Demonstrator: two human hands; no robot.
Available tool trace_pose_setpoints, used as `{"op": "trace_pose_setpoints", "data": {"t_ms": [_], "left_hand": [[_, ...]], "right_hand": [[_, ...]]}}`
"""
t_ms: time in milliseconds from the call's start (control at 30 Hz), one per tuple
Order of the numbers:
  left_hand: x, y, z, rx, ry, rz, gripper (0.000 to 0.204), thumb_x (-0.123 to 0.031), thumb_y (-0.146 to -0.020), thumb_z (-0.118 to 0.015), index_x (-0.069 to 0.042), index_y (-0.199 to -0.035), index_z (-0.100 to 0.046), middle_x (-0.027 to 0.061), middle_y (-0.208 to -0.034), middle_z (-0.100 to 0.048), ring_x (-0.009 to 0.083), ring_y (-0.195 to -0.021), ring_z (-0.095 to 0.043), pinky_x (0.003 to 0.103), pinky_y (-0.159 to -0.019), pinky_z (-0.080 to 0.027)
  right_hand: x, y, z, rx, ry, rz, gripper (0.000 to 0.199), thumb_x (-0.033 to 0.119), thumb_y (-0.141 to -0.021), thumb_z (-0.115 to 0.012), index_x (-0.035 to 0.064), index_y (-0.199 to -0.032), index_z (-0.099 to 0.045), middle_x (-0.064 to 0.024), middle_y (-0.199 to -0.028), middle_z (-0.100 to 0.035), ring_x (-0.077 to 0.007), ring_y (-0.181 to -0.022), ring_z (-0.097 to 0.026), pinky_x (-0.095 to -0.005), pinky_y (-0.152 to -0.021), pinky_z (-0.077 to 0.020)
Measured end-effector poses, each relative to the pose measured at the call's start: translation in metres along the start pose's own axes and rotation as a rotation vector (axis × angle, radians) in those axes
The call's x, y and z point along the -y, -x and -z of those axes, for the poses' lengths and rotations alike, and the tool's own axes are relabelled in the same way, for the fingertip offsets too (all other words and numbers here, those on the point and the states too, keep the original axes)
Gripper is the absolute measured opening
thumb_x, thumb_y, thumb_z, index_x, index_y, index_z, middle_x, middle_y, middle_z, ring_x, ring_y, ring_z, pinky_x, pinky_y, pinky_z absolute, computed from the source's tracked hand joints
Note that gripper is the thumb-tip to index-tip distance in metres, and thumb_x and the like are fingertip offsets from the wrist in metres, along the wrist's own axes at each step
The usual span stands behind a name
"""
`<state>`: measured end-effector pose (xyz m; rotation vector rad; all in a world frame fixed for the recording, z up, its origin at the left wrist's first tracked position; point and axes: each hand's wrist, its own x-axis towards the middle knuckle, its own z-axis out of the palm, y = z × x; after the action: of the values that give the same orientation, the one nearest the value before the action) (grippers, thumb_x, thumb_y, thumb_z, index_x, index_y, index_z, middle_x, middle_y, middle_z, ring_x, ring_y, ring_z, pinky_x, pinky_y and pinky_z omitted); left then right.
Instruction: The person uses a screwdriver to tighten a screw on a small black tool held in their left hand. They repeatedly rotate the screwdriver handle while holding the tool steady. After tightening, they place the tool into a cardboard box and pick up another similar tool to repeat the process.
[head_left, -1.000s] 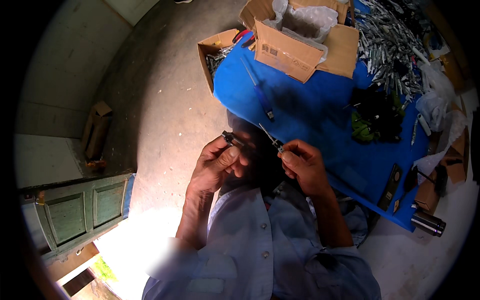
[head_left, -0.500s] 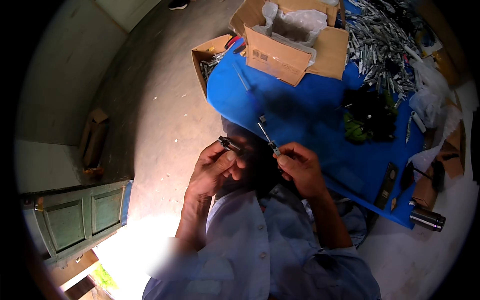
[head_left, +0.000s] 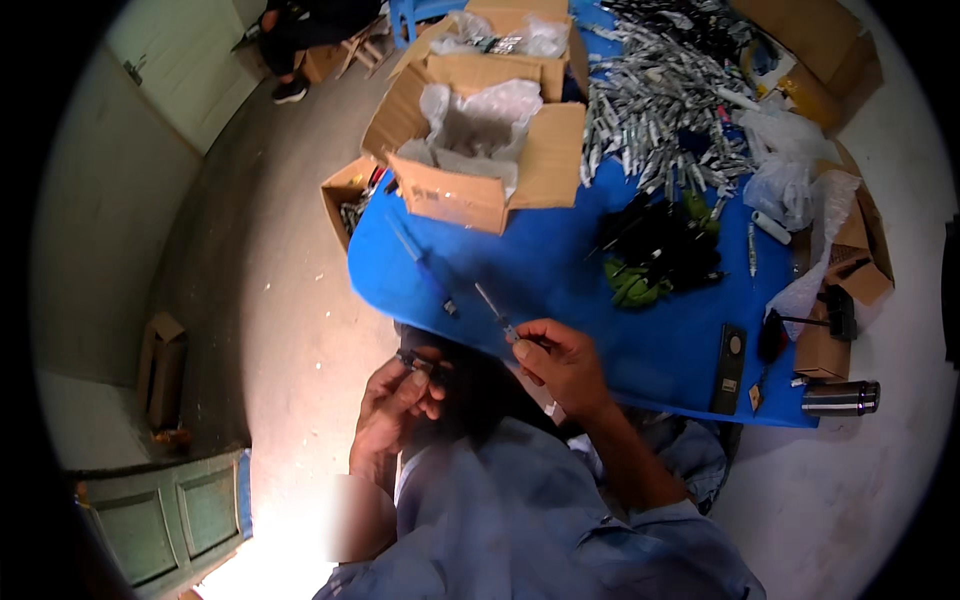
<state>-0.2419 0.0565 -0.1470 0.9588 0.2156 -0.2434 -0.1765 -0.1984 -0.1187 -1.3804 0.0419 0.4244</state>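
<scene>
Pinched between the thumb and fingers of my left hand [head_left: 388, 405] is a small dark metal part [head_left: 416, 362]. My hand hides much of it, so its kind is unclear. My right hand [head_left: 562, 368], over the table's near edge, grips a slim silvery piece with a thin rod [head_left: 494, 308] that points up and left. The two pieces are apart. Beyond them on the blue table [head_left: 560, 260] lies a screwdriver with a blue handle [head_left: 432, 280], its shaft toward the far left.
An open cardboard box [head_left: 455, 205] with plastic lining stands at the far side. Right of it spreads a heap of slim silvery parts [head_left: 660, 100]. Nearer are a black and green pile [head_left: 655, 250], a dark flat tool [head_left: 729, 368] and a metal flask [head_left: 842, 398]. A person [head_left: 310, 35] sits far left.
My view has shifted, bringing more of the far room in. My right hand has moved forward over the table edge with the rod piece, farther from my left hand. Both hands keep their grip.
</scene>
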Motion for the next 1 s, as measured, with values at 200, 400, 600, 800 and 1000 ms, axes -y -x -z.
{"op": "trace_pose_setpoints", "data": {"t_ms": [200,400,600,800,1000], "left_hand": [[0.001,-0.010,-0.021,-0.013,-0.098,-0.002,0.030,-0.014,-0.104,-0.062,0.005,-0.127,-0.063,0.0170,-0.110,-0.072,0.0154,-0.081,-0.071,0.026,-0.062,-0.059],[0.002,-0.021,-0.038,-0.035,-0.109,-0.015,0.027,-0.014,-0.102,-0.066,0.004,-0.123,-0.067,0.0130,-0.100,-0.073,0.0151,-0.074,-0.069,0.026,-0.061,-0.057],[0.003,-0.043,-0.062,0.022,-0.293,0.026,0.029,-0.017,-0.102,-0.067,0.002,-0.123,-0.067,0.0075,-0.095,-0.072,0.0124,-0.071,-0.068,0.026,-0.059,-0.055],[0.005,-0.069,-0.091,0.007,-0.321,0.036,0.027,-0.019,-0.102,-0.067,0.001,-0.121,-0.067,0.0035,-0.079,-0.067,0.0104,-0.066,-0.064,0.025,-0.059,-0.053],[0.018,-0.093,-0.105,0.078,-0.207,0.047,0.028,-0.018,-0.102,-0.067,0.002,-0.122,-0.066,0.0022,-0.077,-0.064,0.0113,-0.065,-0.063,0.026,-0.055,-0.052]], "right_hand": [[0.015,0.004,0.024,-0.114,-0.023,0.107,0.016,0.009,-0.102,-0.064,-0.0016,-0.113,-0.069,-0.0016,-0.082,-0.064,-0.0050,-0.068,-0.054,-0.0207,-0.057,-0.0422],[0.018,0.009,0.053,-0.233,-0.050,0.151,0.020,0.012,-0.100,-0.068,-0.0001,-0.116,-0.070,-0.0023,-0.086,-0.067,-0.0065,-0.071,-0.059,-0.0207,-0.059,-0.0453],[0.011,0.019,0.090,-0.308,-0.095,0.220,0.022,0.013,-0.098,-0.071,0.0025,-0.117,-0.071,-0.0022,-0.089,-0.070,-0.0062,-0.072,-0.062,-0.0200,-0.059,-0.0469],[-0.001,0.019,0.108,-0.111,-0.056,0.235,0.019,0.013,-0.100,-0.068,0.0007,-0.114,-0.071,0.0006,-0.093,-0.067,-0.0070,-0.080,-0.061,-0.0234,-0.071,-0.0500],[-0.050,0.023,0.078,0.161,-0.197,0.021,0.023,0.019,-0.101,-0.064,0.0028,-0.117,-0.069,-0.0043,-0.106,-0.073,-0.0085,-0.083,-0.064,-0.0252,-0.075,-0.0532]]}}
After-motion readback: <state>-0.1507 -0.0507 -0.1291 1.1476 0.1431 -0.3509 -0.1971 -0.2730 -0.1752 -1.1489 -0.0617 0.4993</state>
